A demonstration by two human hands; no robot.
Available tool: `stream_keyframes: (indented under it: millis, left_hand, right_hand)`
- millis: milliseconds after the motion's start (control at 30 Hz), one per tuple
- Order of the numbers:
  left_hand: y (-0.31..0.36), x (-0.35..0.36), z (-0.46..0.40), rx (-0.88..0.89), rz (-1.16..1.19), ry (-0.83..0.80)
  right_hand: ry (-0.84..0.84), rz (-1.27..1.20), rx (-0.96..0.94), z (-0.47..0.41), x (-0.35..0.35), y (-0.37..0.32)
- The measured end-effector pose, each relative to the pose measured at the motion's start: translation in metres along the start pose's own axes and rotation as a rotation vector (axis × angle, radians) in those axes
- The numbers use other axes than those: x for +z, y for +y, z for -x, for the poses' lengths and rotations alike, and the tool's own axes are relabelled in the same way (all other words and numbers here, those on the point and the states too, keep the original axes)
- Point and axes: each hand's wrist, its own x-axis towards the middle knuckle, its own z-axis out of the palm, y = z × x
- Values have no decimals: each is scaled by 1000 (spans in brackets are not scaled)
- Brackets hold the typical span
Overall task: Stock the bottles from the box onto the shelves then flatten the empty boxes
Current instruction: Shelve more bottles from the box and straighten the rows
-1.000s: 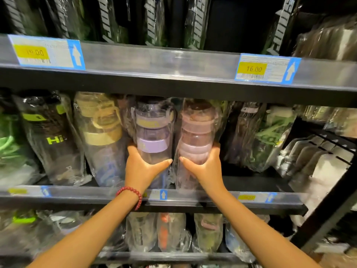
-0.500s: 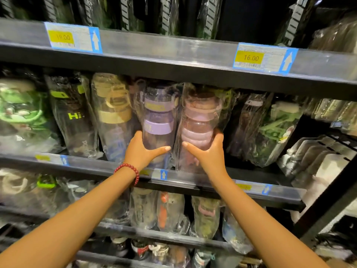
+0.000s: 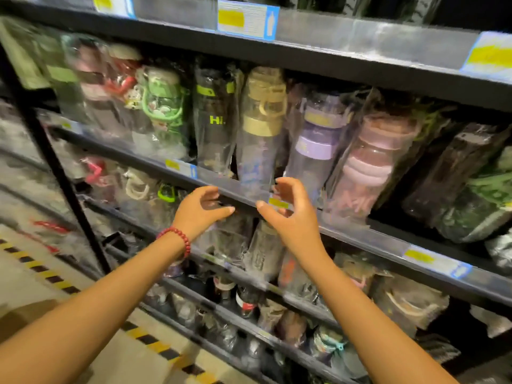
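Left hand open, fingers curled loosely, thumb pointing right, empty, held in front of the shelf edge. Red bead bracelet on the left wrist. Right hand likewise open and empty, fingers bent, thumb pointing left toward the other thumb, the two thumbs near but apart. Neither hand touching a bottle.

Just above and behind the right hand, purple-lidded bottle in clear plastic wrap, standing on the middle shelf and leaning slightly left. Beside it to the right, pink-lidded bottle, also wrapped, tilted the same way, touching or nearly touching the purple one. To the left, tan-lidded bottle, then a dark bottle marked "HI", then a green-handled bottle. More wrapped dark and green bottles to the far right, blurred.

Yellow price tag on the shelf strip between the hands. Upper shelf rail with a blue-and-yellow price label. Lower shelves packed with more wrapped bottles, detail lost to blur. Floor at lower left with yellow-and-black hazard tape. A brown cardboard-coloured shape at the left edge, too blurred to identify.
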Motion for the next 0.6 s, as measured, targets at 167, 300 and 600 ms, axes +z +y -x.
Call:
stream_keyframes:
  millis: [167,300,600]
  left_hand:
    - [-67,-103,49,-237,-42,102]
    - [-116,-192,109,-458,-40,227]
    - [-231,-343,267,-821,-38,501]
  right_hand:
    - [-333,10,125,14,111,7]
    - [-588,55,258,43,212,9]
    - [-1017,210,362,145,415,2]
